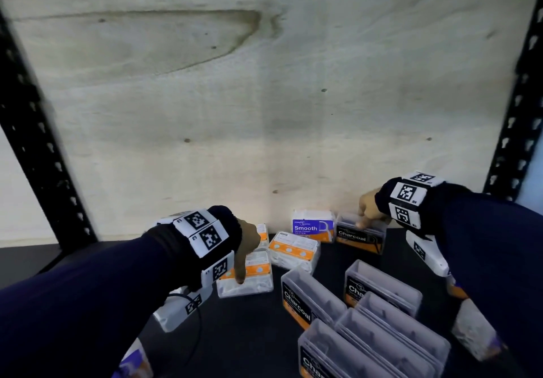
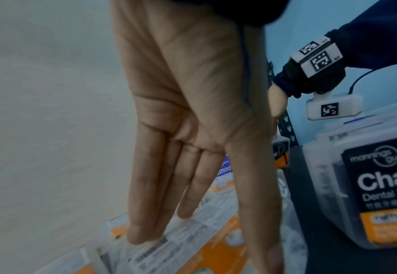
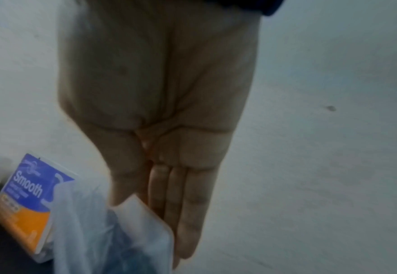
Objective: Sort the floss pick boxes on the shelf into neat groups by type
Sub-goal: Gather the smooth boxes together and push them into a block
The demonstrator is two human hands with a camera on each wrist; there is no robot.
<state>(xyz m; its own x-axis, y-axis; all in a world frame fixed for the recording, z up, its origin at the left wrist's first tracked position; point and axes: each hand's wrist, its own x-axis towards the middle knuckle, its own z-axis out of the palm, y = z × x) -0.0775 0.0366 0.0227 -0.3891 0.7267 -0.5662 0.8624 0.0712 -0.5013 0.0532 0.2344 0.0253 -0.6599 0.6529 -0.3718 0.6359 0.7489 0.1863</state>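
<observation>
My left hand (image 1: pixel 248 260) reaches down onto a white-and-orange floss box (image 1: pixel 255 277) lying flat on the shelf. Its thumb sits at the near edge and its fingers (image 2: pixel 141 235) at the far edge of that box (image 2: pixel 193 255). My right hand (image 1: pixel 363 219) is at the back wall on an upright Charcoal box (image 1: pixel 360 235). There the clear top of that Charcoal box (image 3: pixel 99 231) sits between thumb and straight fingers (image 3: pixel 188 222). A purple Smooth box (image 1: pixel 313 226) stands just left of it, and the same Smooth box (image 3: pixel 26 200) shows in the right wrist view.
Two more white-and-orange boxes (image 1: pixel 293 252) lie flat between my hands. Several Charcoal boxes (image 1: pixel 382 289) stand in rows at the front right. Purple-labelled boxes sit at the lower left (image 1: pixel 135 360) and right (image 1: pixel 476 336). Black uprights (image 1: pixel 38 148) flank the dark shelf (image 1: pixel 249 333).
</observation>
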